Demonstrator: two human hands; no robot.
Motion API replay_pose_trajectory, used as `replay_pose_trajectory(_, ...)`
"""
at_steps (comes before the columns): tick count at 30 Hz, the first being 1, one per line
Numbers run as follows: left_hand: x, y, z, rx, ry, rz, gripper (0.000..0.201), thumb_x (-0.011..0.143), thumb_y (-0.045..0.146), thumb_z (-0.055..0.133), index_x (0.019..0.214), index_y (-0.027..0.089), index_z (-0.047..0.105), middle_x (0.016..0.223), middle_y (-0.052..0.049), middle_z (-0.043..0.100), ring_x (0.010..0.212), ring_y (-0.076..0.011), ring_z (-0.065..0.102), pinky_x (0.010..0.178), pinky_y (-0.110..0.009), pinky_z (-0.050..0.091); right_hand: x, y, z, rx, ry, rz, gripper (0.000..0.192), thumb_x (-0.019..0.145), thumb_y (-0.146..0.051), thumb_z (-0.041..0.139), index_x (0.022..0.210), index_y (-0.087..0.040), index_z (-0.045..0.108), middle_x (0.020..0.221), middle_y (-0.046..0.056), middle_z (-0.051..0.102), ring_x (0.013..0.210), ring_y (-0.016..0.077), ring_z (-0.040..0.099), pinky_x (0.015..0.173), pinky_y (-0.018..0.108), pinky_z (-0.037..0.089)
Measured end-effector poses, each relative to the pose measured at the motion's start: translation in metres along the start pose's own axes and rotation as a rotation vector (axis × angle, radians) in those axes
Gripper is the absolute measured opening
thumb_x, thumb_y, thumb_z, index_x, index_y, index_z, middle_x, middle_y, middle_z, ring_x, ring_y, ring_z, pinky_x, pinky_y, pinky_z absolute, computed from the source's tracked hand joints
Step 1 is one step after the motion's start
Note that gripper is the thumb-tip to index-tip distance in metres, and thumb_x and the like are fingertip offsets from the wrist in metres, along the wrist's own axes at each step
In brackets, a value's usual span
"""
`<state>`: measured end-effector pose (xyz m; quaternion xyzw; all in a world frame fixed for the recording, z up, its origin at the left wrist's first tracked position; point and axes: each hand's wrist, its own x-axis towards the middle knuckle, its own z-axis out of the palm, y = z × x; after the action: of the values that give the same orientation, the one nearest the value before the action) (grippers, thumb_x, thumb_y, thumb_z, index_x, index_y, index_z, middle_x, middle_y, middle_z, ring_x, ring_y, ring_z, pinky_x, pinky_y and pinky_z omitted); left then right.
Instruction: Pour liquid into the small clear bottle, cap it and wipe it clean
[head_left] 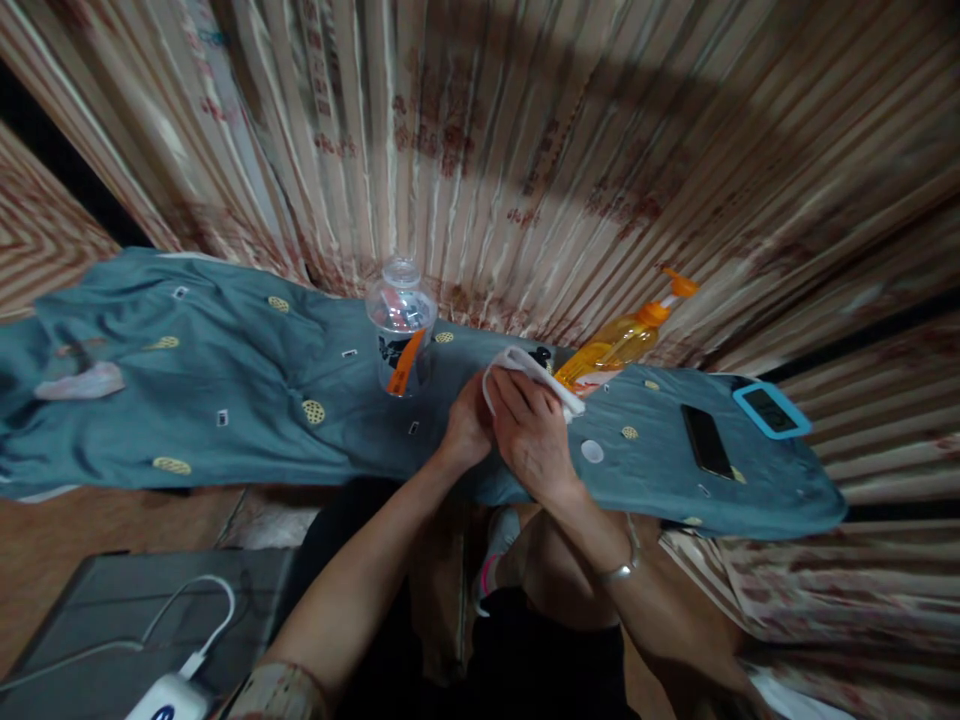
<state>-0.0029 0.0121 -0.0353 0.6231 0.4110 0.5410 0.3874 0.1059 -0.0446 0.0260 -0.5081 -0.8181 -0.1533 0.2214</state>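
I noted the largest item first: a teal cloth with small yellow motifs, soft and creased, lay over a long raised surface in front of striped, glossy curtains. On it, just beyond the hands, stood a clear round plastic bottle with an orange label strip, upright and a little to the left of them. A translucent orange pump bottle lay tilted, its long axis running up and to the right, its base just beside the white cloth. A dark phone and a blue-framed device rested flat, well apart to the right. The right hand was closed over a small white cloth, folded and limp, which stuck out beyond the fingers toward the pump bottle. The left hand pressed against the right, fingers curled; I could not tell whether it gripped the white cloth. A small white cap lay just right of the right hand.
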Motion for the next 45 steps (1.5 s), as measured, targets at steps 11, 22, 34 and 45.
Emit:
replay_pose_trajectory(11,-0.002,0.014,-0.014,0.078,-0.08,-0.026,0.076,0.061,0.016,0.087,0.131,0.019,0.058,0.129,-0.011,0.072,0.119,-0.0294,0.07,0.107,-0.046,0.056,-0.04,-0.002,0.02,0.366,0.275,0.248,0.067,0.105,-0.028,0.044,0.168,-0.027,0.02,0.171,0.017,0.033,0.159,0.0283,0.035,0.126,0.057,0.039)
replay_pose_trajectory(22,-0.001,0.016,-0.016,0.127,-0.115,-0.005,0.079,0.061,0.026,0.092,0.132,0.018,0.057,0.128,-0.011,0.073,0.115,-0.0297,0.072,0.104,-0.045,0.058,0.031,0.022,-0.004,1.329,0.294,0.732,0.08,0.087,-0.09,0.034,0.11,-0.025,0.074,0.112,0.009,0.078,0.12,0.0289,0.07,0.1,0.045,0.058)
replay_pose_trajectory(34,0.001,0.005,-0.012,0.089,-0.137,-0.044,0.066,0.059,0.021,0.093,0.12,0.02,0.067,0.121,-0.008,0.077,0.113,-0.0296,0.073,0.103,-0.045,0.059,0.094,0.074,0.0,1.698,-0.116,0.654,0.056,0.082,-0.081,0.062,0.092,-0.028,0.078,0.054,0.001,0.062,0.087,0.0263,0.073,0.081,0.043,0.063)
replay_pose_trajectory(45,0.0,0.018,-0.012,0.027,-0.125,-0.069,0.077,0.061,0.025,0.091,0.13,0.02,0.058,0.125,-0.008,0.074,0.112,-0.0278,0.073,0.102,-0.042,0.058,0.031,0.02,0.0,1.421,0.444,0.753,0.038,0.08,-0.047,0.061,0.103,-0.022,0.076,0.103,0.004,0.079,0.106,0.0268,0.072,0.1,0.045,0.056)
